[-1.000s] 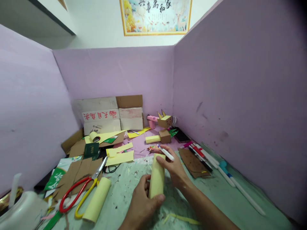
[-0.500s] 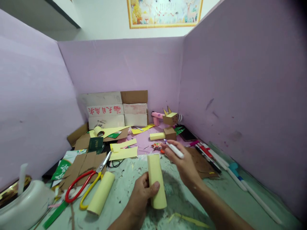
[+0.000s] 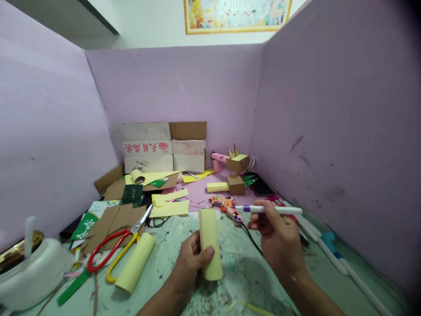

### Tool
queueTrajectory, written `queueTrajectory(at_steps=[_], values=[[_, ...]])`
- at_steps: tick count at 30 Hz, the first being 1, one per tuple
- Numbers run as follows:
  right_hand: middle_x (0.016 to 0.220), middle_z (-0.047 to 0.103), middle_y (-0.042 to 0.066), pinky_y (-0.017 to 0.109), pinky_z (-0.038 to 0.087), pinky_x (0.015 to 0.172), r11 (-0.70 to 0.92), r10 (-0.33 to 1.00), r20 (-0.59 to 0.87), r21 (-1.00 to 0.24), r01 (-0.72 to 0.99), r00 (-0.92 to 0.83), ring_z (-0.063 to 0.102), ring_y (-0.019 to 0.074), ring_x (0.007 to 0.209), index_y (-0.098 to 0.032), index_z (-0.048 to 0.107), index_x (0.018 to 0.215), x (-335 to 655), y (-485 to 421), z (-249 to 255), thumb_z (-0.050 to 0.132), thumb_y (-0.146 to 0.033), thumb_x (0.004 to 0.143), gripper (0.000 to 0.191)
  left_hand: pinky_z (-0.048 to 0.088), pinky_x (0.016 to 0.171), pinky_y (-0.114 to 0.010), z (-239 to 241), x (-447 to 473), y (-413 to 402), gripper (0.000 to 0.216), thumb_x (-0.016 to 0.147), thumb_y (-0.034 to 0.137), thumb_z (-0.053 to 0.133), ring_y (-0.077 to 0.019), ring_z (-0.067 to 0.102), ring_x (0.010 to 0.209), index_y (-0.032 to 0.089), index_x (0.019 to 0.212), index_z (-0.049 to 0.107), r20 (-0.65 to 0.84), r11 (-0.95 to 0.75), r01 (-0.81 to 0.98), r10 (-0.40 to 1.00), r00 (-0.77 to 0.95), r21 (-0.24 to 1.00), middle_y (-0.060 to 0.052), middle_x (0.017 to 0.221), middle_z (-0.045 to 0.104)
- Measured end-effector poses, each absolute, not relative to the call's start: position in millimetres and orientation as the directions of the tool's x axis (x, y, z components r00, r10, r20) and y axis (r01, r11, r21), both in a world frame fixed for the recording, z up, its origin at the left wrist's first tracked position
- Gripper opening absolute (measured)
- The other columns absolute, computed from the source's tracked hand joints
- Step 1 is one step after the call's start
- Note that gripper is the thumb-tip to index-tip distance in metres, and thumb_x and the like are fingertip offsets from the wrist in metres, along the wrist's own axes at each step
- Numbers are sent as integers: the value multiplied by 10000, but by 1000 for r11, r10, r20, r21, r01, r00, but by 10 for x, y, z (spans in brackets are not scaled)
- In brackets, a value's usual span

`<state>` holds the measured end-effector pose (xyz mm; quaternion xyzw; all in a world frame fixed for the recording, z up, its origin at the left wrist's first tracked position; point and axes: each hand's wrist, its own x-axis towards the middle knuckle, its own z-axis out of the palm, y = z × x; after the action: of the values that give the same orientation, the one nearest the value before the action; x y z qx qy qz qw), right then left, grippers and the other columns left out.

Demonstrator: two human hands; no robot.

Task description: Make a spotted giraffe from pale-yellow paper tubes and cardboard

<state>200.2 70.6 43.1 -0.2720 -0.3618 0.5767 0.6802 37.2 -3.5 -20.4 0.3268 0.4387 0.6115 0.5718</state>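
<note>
My left hand is wrapped around a pale yellow paper tube, standing nearly upright with a slight tilt above the green tabletop. In my right hand is a white marker with a purple band, held level between fingers and thumb, its purple end pointing left. That end is above and right of the tube, apart from it. Just behind it lies a colourfully patterned glue gun with a black cord. A second yellow paper tube rests to the left beside scissors with red and yellow handles.
Cardboard pieces and yellow paper strips lie left and centre. Farther back are a small cardboard box with a yellow tube and an eared cardboard head. A phone and several markers lie right. Purple panels enclose the table.
My right hand has moved right and down, turning the marker from slanted to level and uncovering more of the glue gun. My left hand keeps hold of the tube, now slightly more upright.
</note>
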Motion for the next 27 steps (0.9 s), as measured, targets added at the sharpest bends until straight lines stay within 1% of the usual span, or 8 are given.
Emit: queueTrajectory(at_steps=[4, 6, 8, 11, 15, 20, 24, 27], values=[[555, 626, -15, 202, 471, 441, 412, 903, 426, -818, -401, 58, 559, 96, 457, -176, 710, 796, 1942, 597, 325, 682, -431, 818, 257, 506, 625, -299, -190, 393, -40, 604, 557, 457, 860, -196, 631, 700, 116, 1004, 639, -92, 21, -416, 984, -152, 909, -109, 890, 678], [581, 622, -13, 218, 469, 460, 544, 829, 558, -791, -280, 33, 561, 105, 480, -183, 702, 831, 1926, 555, 265, 628, -364, 875, 200, 510, 629, -308, -173, 404, -45, 609, 553, 452, 862, -221, 642, 733, 112, 1008, 642, -105, 25, -416, 980, -169, 909, -116, 885, 687], [601, 624, -6, 230, 467, 459, 624, 770, 638, -755, -202, -5, 566, 115, 490, -186, 692, 857, 1922, 528, 221, 597, -322, 898, 171, 512, 647, -308, -155, 414, -52, 626, 537, 445, 870, -237, 648, 777, 106, 1017, 651, -118, 31, -408, 975, -189, 912, -130, 917, 698], [604, 620, 3, 240, 461, 430, 642, 754, 656, -748, -169, -41, 566, 125, 477, -182, 676, 850, 1918, 520, 189, 567, -320, 914, 187, 507, 656, -298, -125, 430, -73, 620, 528, 436, 875, -243, 650, 799, 100, 1006, 667, -133, 45, -403, 972, -195, 914, -131, 902, 712], [599, 609, 0, 235, 435, 410, 627, 769, 638, -766, -143, -43, 561, 122, 470, -182, 661, 818, 1897, 555, 178, 556, -325, 921, 205, 491, 616, -284, -86, 456, -112, 578, 549, 444, 863, -216, 637, 718, 92, 971, 686, -147, 69, -374, 972, -186, 925, -112, 804, 714], [629, 610, -10, 224, 432, 428, 671, 735, 676, -737, -83, -55, 567, 112, 491, -199, 650, 850, 1900, 605, 144, 547, -275, 928, 150, 463, 590, -260, -88, 469, -126, 565, 560, 455, 853, -172, 596, 651, 82, 956, 698, -136, 74, -313, 974, -183, 947, -94, 773, 710], [627, 600, -14, 227, 442, 446, 694, 715, 695, -719, -43, -81, 570, 113, 497, -203, 632, 844, 1918, 618, 115, 528, -248, 936, 146, 451, 579, -255, -102, 461, -113, 583, 531, 468, 863, -162, 574, 629, 82, 937, 700, -142, 86, -293, 974, -175, 952, -80, 745, 697], [633, 606, -7, 240, 460, 468, 725, 683, 721, -689, -12, -116, 573, 118, 503, -201, 627, 833, 1925, 624, 98, 525, -236, 933, 147, 460, 601, -266, -84, 462, -115, 549, 558, 446, 856, -171, 585, 644, 81, 934, 693, -137, 84, -303, 978, -158, 949, -85, 768, 701]])
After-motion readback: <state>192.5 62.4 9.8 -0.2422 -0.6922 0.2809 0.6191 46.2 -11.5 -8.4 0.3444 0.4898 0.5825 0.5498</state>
